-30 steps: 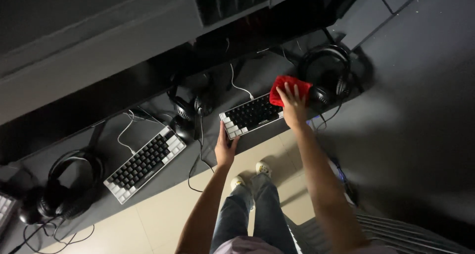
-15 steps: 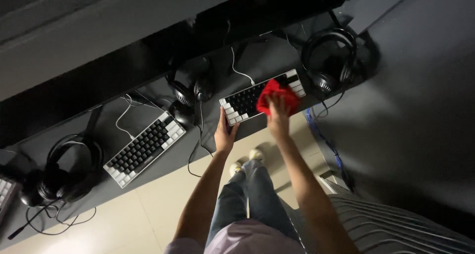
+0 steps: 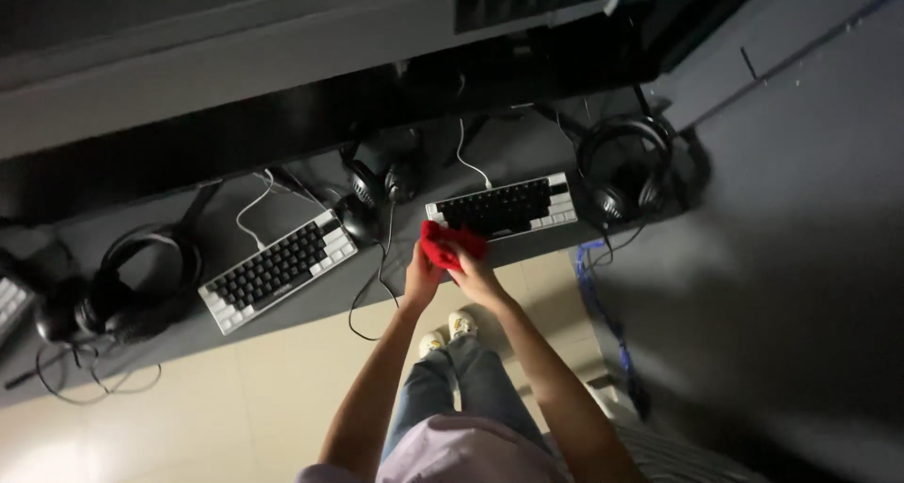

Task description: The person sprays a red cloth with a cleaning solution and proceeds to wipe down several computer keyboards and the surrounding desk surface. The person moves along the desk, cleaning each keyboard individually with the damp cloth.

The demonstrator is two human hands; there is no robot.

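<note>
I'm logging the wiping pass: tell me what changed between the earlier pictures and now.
The right hand carried the red cloth leftward, from the right end of the black-and-white keyboard to its left front corner, beside the left hand. Both hands now meet at the cloth. Keyboard and black headphones stayed put.

The one camera sits on my head and looks steeply down past my chest, so my forearms run up from the bottom edge. It faces the dark table (image 3: 311, 299), which slants across the upper half from lower left to upper right, well below me. My feet and the pale floor (image 3: 254, 389) show near; the table's far edge lies toward the top.
</note>
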